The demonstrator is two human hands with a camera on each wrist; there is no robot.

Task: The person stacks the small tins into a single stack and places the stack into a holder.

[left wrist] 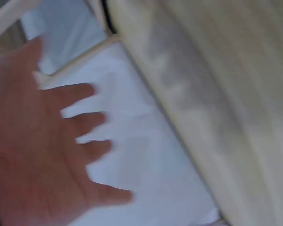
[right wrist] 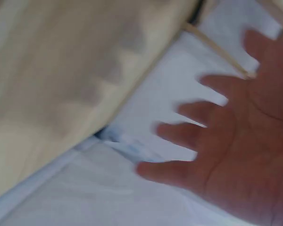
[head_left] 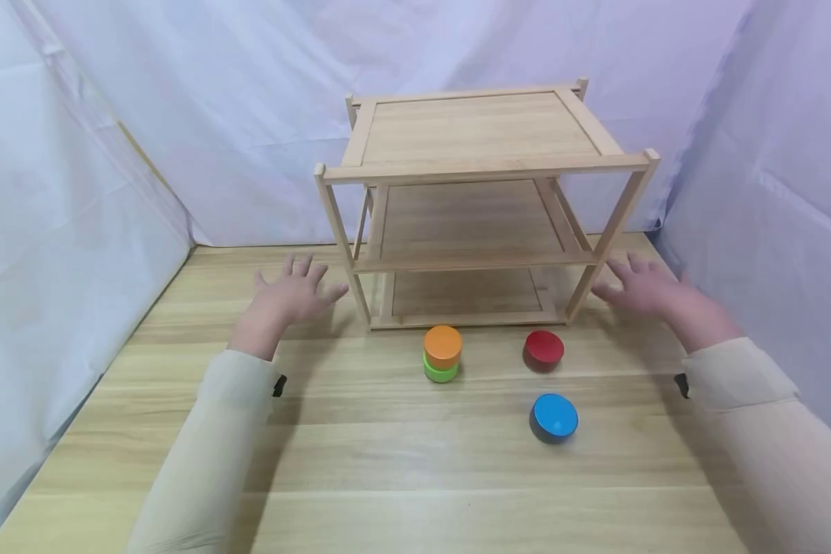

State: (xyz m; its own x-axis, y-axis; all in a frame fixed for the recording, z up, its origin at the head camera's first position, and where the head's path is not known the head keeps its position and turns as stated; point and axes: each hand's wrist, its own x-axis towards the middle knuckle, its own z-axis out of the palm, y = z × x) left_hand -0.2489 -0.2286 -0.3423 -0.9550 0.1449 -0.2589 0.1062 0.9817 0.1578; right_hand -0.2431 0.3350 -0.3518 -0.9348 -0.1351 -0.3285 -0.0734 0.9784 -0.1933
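My left hand (head_left: 292, 296) is held over the table by the left front leg of a three-tier wooden shelf rack (head_left: 485, 165), fingers spread. In the left wrist view its palm (left wrist: 33, 141) is bare. On the other side, my right hand (head_left: 647, 288) hovers near the rack's right front leg, also with spread fingers and nothing in it. Before the rack, a round orange piece (head_left: 442, 345) sits stacked on a round green one (head_left: 440, 372). Right of them lies a round red piece (head_left: 543, 350), and nearer to me a round blue piece (head_left: 554, 417).
A light wood-grain table (head_left: 388, 485) carries everything. White cloth hangs behind the rack (head_left: 249, 154), along the left side (head_left: 55, 231) and along the right (head_left: 789, 192). The rack's front posts stand close to both hands.
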